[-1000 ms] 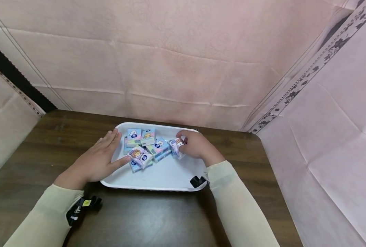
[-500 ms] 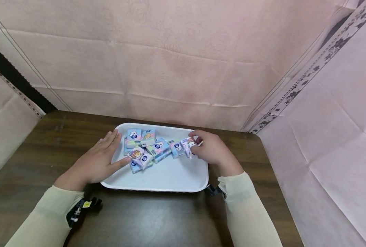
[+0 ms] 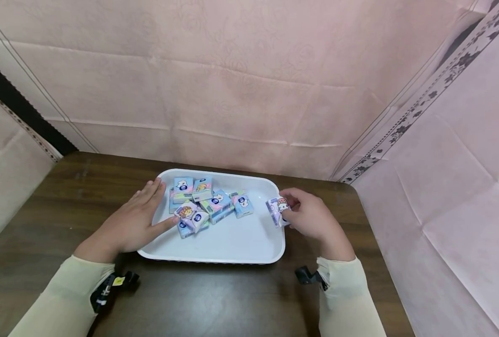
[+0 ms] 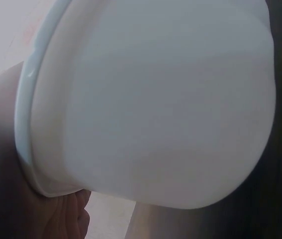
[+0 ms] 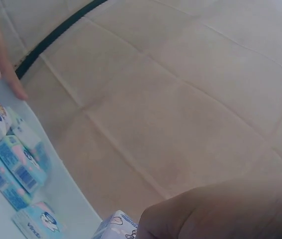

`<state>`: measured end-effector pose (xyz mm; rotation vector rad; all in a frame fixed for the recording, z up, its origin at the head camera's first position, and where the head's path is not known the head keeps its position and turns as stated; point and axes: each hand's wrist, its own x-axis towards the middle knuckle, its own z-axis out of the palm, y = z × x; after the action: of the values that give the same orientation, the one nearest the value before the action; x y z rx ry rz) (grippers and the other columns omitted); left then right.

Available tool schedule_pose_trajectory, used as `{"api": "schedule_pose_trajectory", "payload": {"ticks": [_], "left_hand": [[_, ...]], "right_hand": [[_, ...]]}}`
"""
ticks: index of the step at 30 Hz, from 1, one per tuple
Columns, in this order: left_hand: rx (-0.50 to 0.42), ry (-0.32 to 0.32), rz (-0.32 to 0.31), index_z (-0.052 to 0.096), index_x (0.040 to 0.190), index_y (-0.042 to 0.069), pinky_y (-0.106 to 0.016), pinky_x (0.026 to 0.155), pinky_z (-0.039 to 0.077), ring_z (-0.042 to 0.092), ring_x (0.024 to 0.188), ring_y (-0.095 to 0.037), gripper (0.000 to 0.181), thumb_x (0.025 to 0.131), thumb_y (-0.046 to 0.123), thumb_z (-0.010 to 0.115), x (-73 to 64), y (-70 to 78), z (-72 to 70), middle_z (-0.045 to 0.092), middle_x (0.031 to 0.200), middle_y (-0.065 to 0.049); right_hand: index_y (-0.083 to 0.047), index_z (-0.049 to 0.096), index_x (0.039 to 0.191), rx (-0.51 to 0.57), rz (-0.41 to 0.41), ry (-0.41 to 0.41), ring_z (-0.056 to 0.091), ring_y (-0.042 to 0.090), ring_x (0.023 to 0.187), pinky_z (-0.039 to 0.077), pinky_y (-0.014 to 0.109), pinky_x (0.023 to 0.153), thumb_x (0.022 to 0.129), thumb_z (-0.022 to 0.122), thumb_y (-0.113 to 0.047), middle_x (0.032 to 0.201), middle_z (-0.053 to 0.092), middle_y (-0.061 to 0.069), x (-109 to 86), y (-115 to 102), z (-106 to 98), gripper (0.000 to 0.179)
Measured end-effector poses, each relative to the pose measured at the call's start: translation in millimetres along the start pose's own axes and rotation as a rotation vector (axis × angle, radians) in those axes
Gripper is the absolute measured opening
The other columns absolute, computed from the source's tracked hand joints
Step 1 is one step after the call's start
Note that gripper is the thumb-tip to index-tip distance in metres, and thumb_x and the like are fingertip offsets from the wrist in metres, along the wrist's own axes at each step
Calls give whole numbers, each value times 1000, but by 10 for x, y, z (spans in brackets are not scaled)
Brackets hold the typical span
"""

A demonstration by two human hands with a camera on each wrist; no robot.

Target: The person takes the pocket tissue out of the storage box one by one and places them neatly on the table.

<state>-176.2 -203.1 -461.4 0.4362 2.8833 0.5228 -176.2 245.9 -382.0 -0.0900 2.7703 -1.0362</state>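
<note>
My right hand (image 3: 314, 217) pinches a purple-and-white pocket tissue pack (image 3: 276, 210) between thumb and fingers, over the right rim of the white tray (image 3: 241, 243). In the right wrist view that tissue pack (image 5: 117, 227) shows only partly, beside the hand's edge. My left hand (image 3: 125, 227) rests along the tray's left rim with straight fingers. Its thumb reaches in to another purple tissue pack (image 3: 192, 215). Several blue tissue packs (image 3: 217, 200) lie heaped in the tray's left half, and one blue pack (image 3: 242, 206) sits to their right. In the left wrist view the tray (image 4: 170, 99) hides most of the hand.
The tray stands on a dark wooden table (image 3: 190, 299). A pink cloth wall (image 3: 241, 103) rises behind the table, with further cloth (image 3: 455, 210) at the right. A dark strip (image 3: 26, 103) runs down to the table's back left corner.
My right hand has moved right with the purple tissue pack, from beside the heap to the tray's right rim, uncovering the blue pack. My left hand has stayed put.
</note>
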Motion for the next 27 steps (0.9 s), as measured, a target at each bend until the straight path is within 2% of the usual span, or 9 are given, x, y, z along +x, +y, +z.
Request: {"api": "schedule_pose_trajectory", "payload": {"ticks": [6, 11, 20, 27], "left_hand": [[4, 2, 2, -6, 181, 13, -71, 139, 14, -4, 177, -42, 119, 104, 88, 45, -4, -4, 12, -14, 190, -8], [-1, 17, 12, -3, 181, 12, -71, 139, 16, -1, 177, -43, 119, 104, 87, 46, -10, 9, 4, -9, 191, -11], [4, 8, 6, -5, 181, 13, -71, 139, 15, -4, 177, -42, 118, 104, 87, 45, -27, -14, 9, -12, 191, -9], [5, 7, 15, -5, 181, 12, -71, 139, 16, -3, 177, -42, 116, 106, 85, 45, -21, 1, 2, -11, 191, -10]], "right_hand": [[-16, 67, 151, 23, 40, 29, 72, 28, 104, 69, 35, 76, 106, 71, -15, 126, 70, 14, -81, 139, -48, 45], [-15, 65, 153, 23, 63, 34, 73, 25, 100, 68, 34, 75, 106, 70, -16, 128, 71, 15, -105, 263, -41, 48], [-13, 65, 154, 53, 102, 35, 73, 26, 97, 70, 41, 78, 106, 70, -13, 129, 68, 18, -119, 459, -20, 48], [-11, 64, 155, 49, 137, 35, 73, 25, 91, 69, 38, 76, 105, 70, -14, 129, 65, 19, -124, 578, 32, 50]]}}
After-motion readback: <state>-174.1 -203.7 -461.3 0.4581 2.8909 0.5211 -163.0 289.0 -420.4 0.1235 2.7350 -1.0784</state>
